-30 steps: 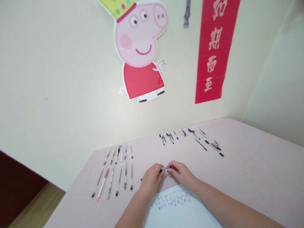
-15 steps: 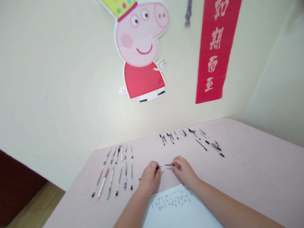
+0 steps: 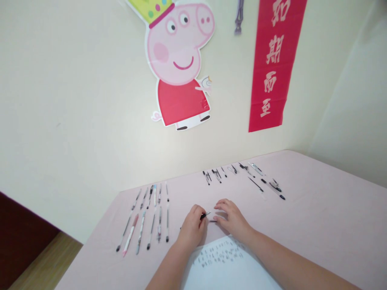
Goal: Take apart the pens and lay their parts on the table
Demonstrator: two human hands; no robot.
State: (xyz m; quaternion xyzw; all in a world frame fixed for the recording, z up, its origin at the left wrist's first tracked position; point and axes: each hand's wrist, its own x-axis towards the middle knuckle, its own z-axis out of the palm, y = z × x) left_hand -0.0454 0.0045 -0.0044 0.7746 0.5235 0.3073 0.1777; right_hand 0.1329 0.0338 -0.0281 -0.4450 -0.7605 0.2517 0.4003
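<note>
My left hand (image 3: 193,225) is closed around a pen (image 3: 203,216) with a black grip and a bright pointed tip that sticks out to the right. Just across from that tip is my right hand (image 3: 231,219), its fingers and thumb apart. A short dark slender piece (image 3: 213,221) shows beside the right thumb, low by the tablecloth. The hand hides its other end, so I cannot tell its full shape. Below both hands lies a white sheet of paper (image 3: 225,274) with handwriting along its top.
Pens and refills (image 3: 141,232) lie in two rows on the left of the pink-covered table (image 3: 326,225). Several black pen parts (image 3: 216,175) are spread along the back, with more pieces (image 3: 273,188) at the right. Behind stands a wall with a pig cutout (image 3: 181,72) and a red banner (image 3: 272,80).
My right hand has opened its fingers from the dark slender piece, which now sits lower by the thumb. The pen in my left hand has shifted slightly right, its tip tilted up more.
</note>
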